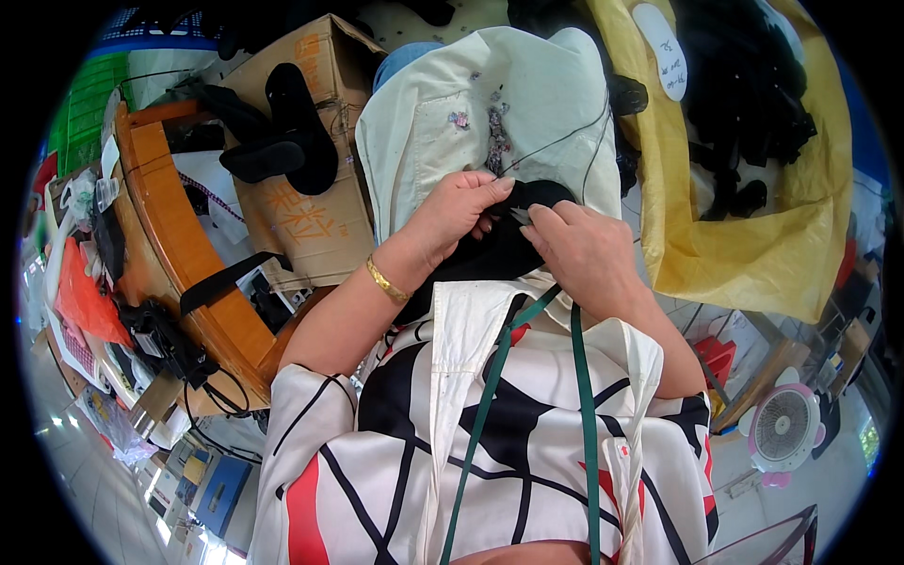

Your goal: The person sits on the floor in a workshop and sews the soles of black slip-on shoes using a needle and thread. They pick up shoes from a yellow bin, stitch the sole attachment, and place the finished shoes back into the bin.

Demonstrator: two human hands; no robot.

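Observation:
A black fabric piece [492,250] lies over my lap, its rounded far end [546,195] between my hands. My left hand [459,215], with a gold bracelet at the wrist, is closed in a pinch at the near left edge of the piece. A dark thread [557,141] runs from its fingertips up to the right over the apron. My right hand [586,247] is closed around a small pointed metal tool [521,216]; only its silver tip shows, pointing at the fabric, and the rest is hidden in the fingers. A pale apron [400,155] with scattered purple scraps covers my knees.
Left of my lap stands a cardboard box [315,235] with black slipper-like pieces [301,132] on it, beside a curved wooden frame [174,217]. On the right, a yellow bag [753,259] holds many black pieces [744,104]. A small white-and-pink fan [783,426] stands at lower right.

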